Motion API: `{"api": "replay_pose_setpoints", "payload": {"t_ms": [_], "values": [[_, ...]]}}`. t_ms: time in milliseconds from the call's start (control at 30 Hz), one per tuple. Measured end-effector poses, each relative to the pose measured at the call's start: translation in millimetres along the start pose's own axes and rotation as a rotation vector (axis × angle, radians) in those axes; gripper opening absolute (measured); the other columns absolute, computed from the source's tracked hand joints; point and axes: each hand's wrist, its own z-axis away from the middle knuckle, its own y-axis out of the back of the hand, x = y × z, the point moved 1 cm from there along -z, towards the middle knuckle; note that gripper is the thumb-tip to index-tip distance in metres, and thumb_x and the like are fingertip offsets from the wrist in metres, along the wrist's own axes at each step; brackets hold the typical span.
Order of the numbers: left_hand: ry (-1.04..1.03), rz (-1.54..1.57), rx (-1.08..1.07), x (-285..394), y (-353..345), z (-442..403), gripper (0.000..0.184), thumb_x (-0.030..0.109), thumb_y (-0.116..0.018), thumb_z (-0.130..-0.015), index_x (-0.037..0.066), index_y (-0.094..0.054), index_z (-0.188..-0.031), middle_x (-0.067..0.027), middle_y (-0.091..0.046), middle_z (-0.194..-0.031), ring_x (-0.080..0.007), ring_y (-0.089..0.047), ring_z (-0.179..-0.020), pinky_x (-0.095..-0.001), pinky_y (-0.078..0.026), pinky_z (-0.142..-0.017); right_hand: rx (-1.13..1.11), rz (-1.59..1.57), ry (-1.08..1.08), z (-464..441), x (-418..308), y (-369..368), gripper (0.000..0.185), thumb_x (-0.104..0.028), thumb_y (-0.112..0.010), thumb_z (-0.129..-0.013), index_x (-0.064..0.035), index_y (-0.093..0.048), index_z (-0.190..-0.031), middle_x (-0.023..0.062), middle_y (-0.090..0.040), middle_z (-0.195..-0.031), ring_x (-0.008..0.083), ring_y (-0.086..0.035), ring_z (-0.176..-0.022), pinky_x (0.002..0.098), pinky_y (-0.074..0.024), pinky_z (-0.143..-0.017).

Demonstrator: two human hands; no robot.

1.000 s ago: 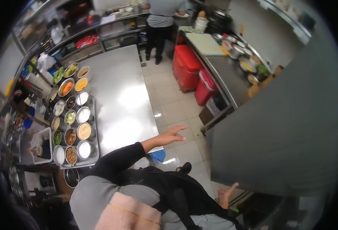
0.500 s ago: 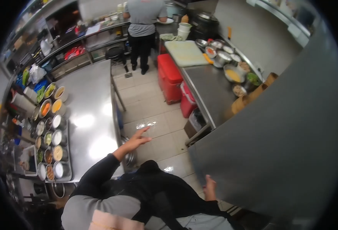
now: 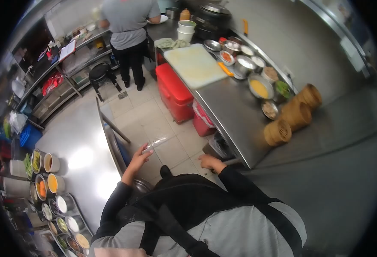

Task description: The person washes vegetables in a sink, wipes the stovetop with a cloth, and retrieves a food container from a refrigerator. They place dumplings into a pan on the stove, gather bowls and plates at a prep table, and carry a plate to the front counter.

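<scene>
My left hand [image 3: 139, 158] is in the air over the aisle, beside the edge of the left steel table [image 3: 75, 141]. Its fingers are apart and nothing is in them. My right hand [image 3: 211, 163] hangs near the front end of the right steel counter [image 3: 235, 113]. The fingers of that hand are curled in, with no object showing in them. On the right counter lie brown steamer baskets [image 3: 277, 132], a bowl of yellow liquid [image 3: 259, 88] and a white cutting board [image 3: 195, 65]. Neither hand touches any of these.
Containers of ingredients [image 3: 56, 183] line the left table. A red cooler [image 3: 174, 95] and a bin [image 3: 219, 144] stand under the right counter. A person in a grey shirt [image 3: 130, 21] stands ahead, with a black stool [image 3: 104, 77] nearby. Tiled floor [image 3: 154, 122] runs between.
The view has moved forward and turned right, so the steamer baskets now show fully past the grey panel. My right hand has come up and forward; my left hand remains raised with fingers apart.
</scene>
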Motion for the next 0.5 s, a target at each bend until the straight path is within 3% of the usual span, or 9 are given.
{"api": "replay_pose_setpoints", "payload": {"t_ms": [33, 67, 100, 167, 233, 300, 367, 433, 500], "values": [[0.0, -0.003, 0.011, 16, 14, -12, 0.074, 0.038, -0.068, -0.087, 0.009, -0.037, -0.147, -0.0139, -0.038, -0.147, -0.0247, -0.044, -0.128, -0.0373, -0.044, -0.097, -0.216, 0.001, -0.168, -30, -8, 21, 0.029, -0.011, -0.06, -0.076, -0.0064, -0.074, -0.1, 0.0154, -0.072, -0.081, 0.0336, -0.069, -0.084, 0.0385, -0.0548, -0.079], [-0.013, -0.042, 0.009, 31, 26, -22, 0.075, 0.037, -0.069, -0.086, 0.008, -0.036, -0.147, -0.0145, -0.038, -0.148, -0.0244, -0.046, -0.126, -0.0364, -0.044, -0.096, -0.373, -0.094, -0.271, -61, -9, 34, 0.029, -0.02, -0.063, -0.082, -0.0082, -0.072, -0.107, 0.0171, -0.07, -0.1, 0.0336, -0.066, -0.1, 0.04, -0.0502, -0.091], [-0.02, -0.082, 0.001, 44, 37, -32, 0.076, 0.037, -0.069, -0.086, 0.008, -0.036, -0.147, -0.0151, -0.037, -0.148, -0.0241, -0.049, -0.124, -0.0355, -0.044, -0.096, -0.38, -0.099, -0.269, -89, -18, 47, 0.029, -0.02, -0.063, -0.082, -0.0082, -0.072, -0.107, 0.0171, -0.07, -0.1, 0.0336, -0.066, -0.1, 0.04, -0.0502, -0.091], [-0.031, -0.064, 0.039, 68, 57, -48, 0.076, 0.035, -0.07, -0.086, 0.008, -0.035, -0.148, -0.016, -0.037, -0.148, -0.0236, -0.051, -0.122, -0.0337, -0.044, -0.095, -0.108, -0.126, -0.395, -131, -32, 68, 0.02, -0.014, -0.069, -0.076, -0.0057, -0.074, -0.093, 0.0163, -0.071, -0.079, 0.031, -0.069, -0.079, 0.0398, -0.0537, -0.076], [-0.048, -0.037, 0.094, 81, 74, -63, 0.076, 0.034, -0.07, -0.086, 0.008, -0.035, -0.148, -0.0168, -0.037, -0.148, -0.0231, -0.053, -0.119, -0.0318, -0.043, -0.095, 0.006, -0.155, -0.269, -174, -39, 87, 0.017, -0.01, -0.067, -0.08, -0.004, -0.072, -0.095, 0.0125, -0.071, -0.079, 0.0234, -0.069, -0.076, 0.0356, -0.0531, -0.074], [-0.066, -0.032, 0.078, 89, 94, -76, 0.074, 0.031, -0.07, -0.087, 0.009, -0.034, -0.148, -0.0173, -0.035, -0.148, -0.0233, -0.054, -0.117, -0.0317, -0.043, -0.096, 0.07, -0.715, -0.051, -214, -52, 117, 0.02, -0.011, -0.063, -0.087, -0.0033, -0.067, -0.105, 0.0074, -0.069, -0.085, 0.0159, -0.065, -0.079, 0.0308, -0.0514, -0.075], [-0.023, -0.014, 0.145, 105, 108, -83, 0.074, 0.03, -0.069, -0.088, 0.01, -0.033, -0.149, -0.0158, -0.034, -0.149, -0.0238, -0.054, -0.117, -0.033, -0.043, -0.097, -0.02, -0.676, 0.107, -278, -49, 146, 0.027, -0.009, -0.06, -0.09, -0.0039, -0.063, -0.116, 0.0052, -0.068, -0.094, 0.0122, -0.061, -0.083, 0.0275, -0.0497, -0.077], [-0.049, 0.009, 0.156, 124, 121, -95, 0.074, 0.029, -0.069, -0.088, 0.009, -0.032, -0.149, -0.0148, -0.034, -0.148, -0.0243, -0.054, -0.118, -0.0343, -0.043, -0.098, -0.081, -0.657, 0.03, -331, -73, 202, 0.024, -0.01, -0.06, -0.091, -0.0022, -0.064, -0.114, 0.0079, -0.068, -0.094, 0.0137, -0.063, -0.085, 0.0283, -0.0502, -0.079], [-0.056, 0.036, 0.247, 145, 137, -107, 0.075, 0.028, -0.069, -0.088, 0.009, -0.031, -0.149, -0.0145, -0.035, -0.147, -0.0242, -0.054, -0.117, -0.0338, -0.043, -0.099, 0.083, -0.572, 0.258, -401, -67, 227, 0.022, -0.009, -0.059, -0.09, -0.0026, -0.065, -0.109, 0.0139, -0.069, -0.096, 0.0262, -0.067, -0.088, 0.0341, -0.052, -0.079]]}}
